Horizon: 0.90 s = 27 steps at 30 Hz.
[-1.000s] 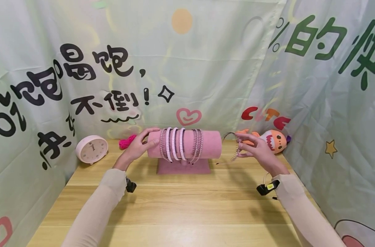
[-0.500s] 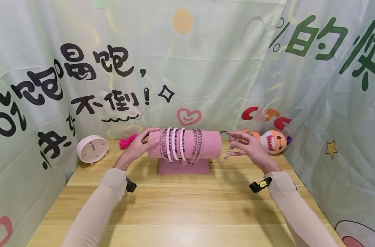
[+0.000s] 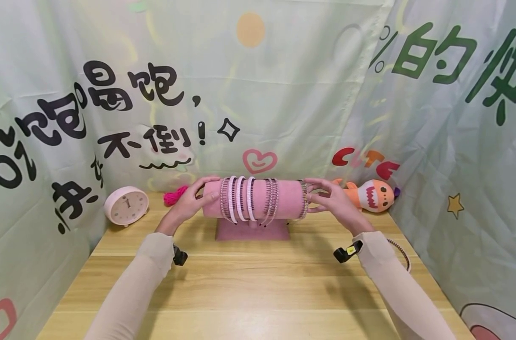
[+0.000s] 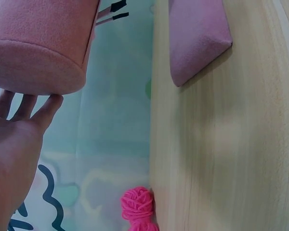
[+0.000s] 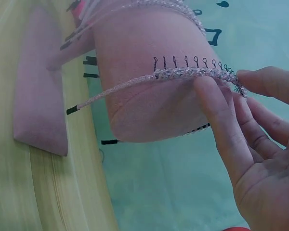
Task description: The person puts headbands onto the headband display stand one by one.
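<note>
A pink padded headband stand [image 3: 289, 203] holds several headbands; three white ones [image 3: 241, 198] sit left of centre, with beaded ones [image 3: 271, 198] to their right. My left hand [image 3: 189, 204] grips the left end of its roll, thumb in front and fingers over the top. At the opposite end, my right hand [image 3: 335, 203] pinches a beaded headband [image 5: 183, 73] with small wire loops along its edge. That headband lies around the rim of the roll's right end, its dark tips [image 5: 72, 110] pointing down toward the base.
A round pink clock [image 3: 126, 205] stands at the back left, near a bundle of bright pink yarn [image 3: 175, 195]. An orange plush toy [image 3: 374, 196] lies at the back right. Part of another headband [image 3: 401, 252] shows beside the right sleeve. Printed cloth [image 3: 300, 118] hangs behind the wooden table [image 3: 241, 288].
My right hand has moved left, bringing the beaded headband from beside the stand onto the roll's right end. My left hand has stayed in place.
</note>
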Motion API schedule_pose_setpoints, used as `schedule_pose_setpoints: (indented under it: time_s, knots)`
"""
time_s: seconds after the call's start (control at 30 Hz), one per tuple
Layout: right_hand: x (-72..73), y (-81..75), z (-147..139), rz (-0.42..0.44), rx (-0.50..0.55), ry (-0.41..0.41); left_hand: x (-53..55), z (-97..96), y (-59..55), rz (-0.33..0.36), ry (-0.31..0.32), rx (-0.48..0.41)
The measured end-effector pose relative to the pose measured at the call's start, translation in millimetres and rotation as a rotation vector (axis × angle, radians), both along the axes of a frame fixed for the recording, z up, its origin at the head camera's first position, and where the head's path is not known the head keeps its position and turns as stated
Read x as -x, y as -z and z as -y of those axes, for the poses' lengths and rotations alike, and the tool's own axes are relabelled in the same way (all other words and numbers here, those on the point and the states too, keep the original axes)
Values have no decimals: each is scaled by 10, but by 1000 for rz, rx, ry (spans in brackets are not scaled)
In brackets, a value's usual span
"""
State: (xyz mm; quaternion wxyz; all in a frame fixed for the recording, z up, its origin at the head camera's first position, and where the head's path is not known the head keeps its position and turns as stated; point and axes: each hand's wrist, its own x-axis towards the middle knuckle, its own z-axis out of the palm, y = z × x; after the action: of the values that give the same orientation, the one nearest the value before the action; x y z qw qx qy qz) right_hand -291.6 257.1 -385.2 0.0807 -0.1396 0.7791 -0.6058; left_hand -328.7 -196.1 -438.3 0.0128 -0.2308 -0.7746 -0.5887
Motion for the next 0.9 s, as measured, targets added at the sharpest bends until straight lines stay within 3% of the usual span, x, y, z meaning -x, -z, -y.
schedule_pose_setpoints:
  time_s: [0.27,0.6,0.9]
  knots:
    - [38,24,40,-20,-38,-4,8,6,8,-7,-2,1]
    - [102,119,3,-149,-208,-20,11,13,18,2,-6,7]
    - [140,101,89,-192,-248,-48,17,4,28,-21,-9,8]
